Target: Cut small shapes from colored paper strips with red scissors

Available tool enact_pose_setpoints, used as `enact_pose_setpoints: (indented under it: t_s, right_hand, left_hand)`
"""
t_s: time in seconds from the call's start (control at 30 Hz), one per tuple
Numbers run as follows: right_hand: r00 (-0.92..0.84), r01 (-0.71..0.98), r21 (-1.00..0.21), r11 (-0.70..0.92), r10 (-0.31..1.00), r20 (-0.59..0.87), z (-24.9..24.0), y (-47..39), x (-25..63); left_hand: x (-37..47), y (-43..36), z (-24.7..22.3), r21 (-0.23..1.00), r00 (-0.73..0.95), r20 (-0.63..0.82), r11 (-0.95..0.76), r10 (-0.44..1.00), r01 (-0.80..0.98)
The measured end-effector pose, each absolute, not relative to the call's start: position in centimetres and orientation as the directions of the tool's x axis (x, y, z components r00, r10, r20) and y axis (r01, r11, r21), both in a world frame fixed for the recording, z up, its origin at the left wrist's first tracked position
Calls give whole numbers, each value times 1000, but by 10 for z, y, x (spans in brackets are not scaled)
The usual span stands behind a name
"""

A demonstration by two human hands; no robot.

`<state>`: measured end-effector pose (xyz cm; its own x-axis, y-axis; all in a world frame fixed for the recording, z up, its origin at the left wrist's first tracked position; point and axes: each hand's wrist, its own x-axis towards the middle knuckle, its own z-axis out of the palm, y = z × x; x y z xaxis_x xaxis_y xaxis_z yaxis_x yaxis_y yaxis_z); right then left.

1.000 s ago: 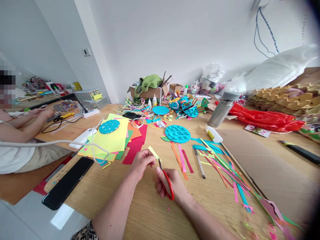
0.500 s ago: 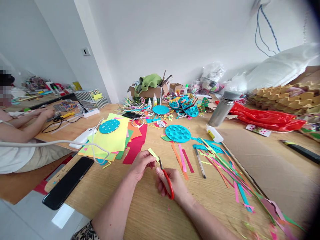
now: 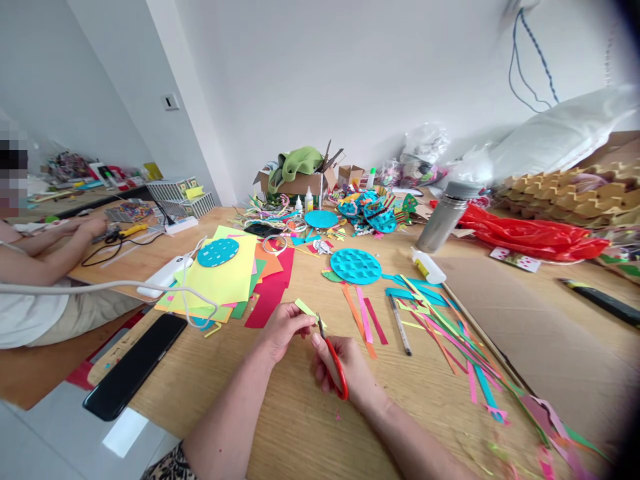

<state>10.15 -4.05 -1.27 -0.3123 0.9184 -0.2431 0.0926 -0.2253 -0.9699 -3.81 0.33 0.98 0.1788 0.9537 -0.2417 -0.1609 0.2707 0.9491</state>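
While another person [image 3: 55, 243] sits at the far left with both arms resting on a table, a black phone [image 3: 135, 367] lies near the edge of the wooden table [image 3: 285, 417] here. Next comes a messy pile of bright paper, with a big yellow sheet [image 3: 225, 287] near the top and a blue oval [image 3: 219, 253] with pale spots on it. A red sheet [image 3: 265, 303] pokes out on the right side of the pile.

In the middle, the left hand [image 3: 283, 328] pinches a small yellow strip [image 3: 304, 307] between its thumb and fingers, up above the table. Just to the right, the right hand [image 3: 356, 368] grips the red scissors [image 3: 340, 370], and their dark blades point up at the lower end of the strip.

Past the hands is a bumpy blue oval [image 3: 356, 265], and near it lie 3 thin strips: orange [image 3: 354, 313], pink [image 3: 364, 313] and red [image 3: 376, 321]. Then there is a pen [image 3: 401, 327], a white glue bottle [image 3: 430, 268] on its side, a silver bottle [image 3: 440, 225] and flat brown cardboard [image 3: 530, 320]. A black cutter [image 3: 605, 305] lies at the far right.
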Motion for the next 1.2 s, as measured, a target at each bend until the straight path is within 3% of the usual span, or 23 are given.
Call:
enact_pose_setpoints:
  t_s: [1.2]
  right_hand:
    - [-313, 121, -969, -217, 918, -245, -15, -40, 103]
  left_hand:
    - [-41, 2, 10, 951, 263, -231, 274, 937, -142]
